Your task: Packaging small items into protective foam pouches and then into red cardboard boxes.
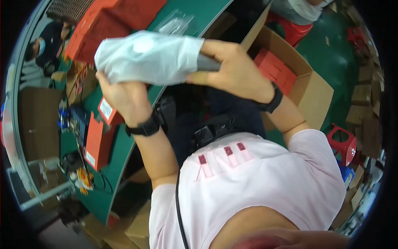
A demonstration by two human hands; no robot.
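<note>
Between my hands is a white, cloudy plastic bag [147, 62] with something bulky inside, held over the edge of the green table. My left hand [126, 97] grips it from below at its left part, the fingers mostly hidden behind it. At the bag's right end, my right hand [236, 68] pinches the opening between thumb and fingers. A dark grey part [208, 63] of the content shows there, inside the right hand's grip. The kind of object inside cannot be made out.
Orange-red boxes [110, 27] stand on the green table [103, 189], with an open orange box [99, 141] nearer. Clear plastic bags [176, 24] lie behind my hands. To the right, an open carton [313, 95] contains orange boxes; red stools [342, 145] stand beyond. Another person [49, 45] is at far left.
</note>
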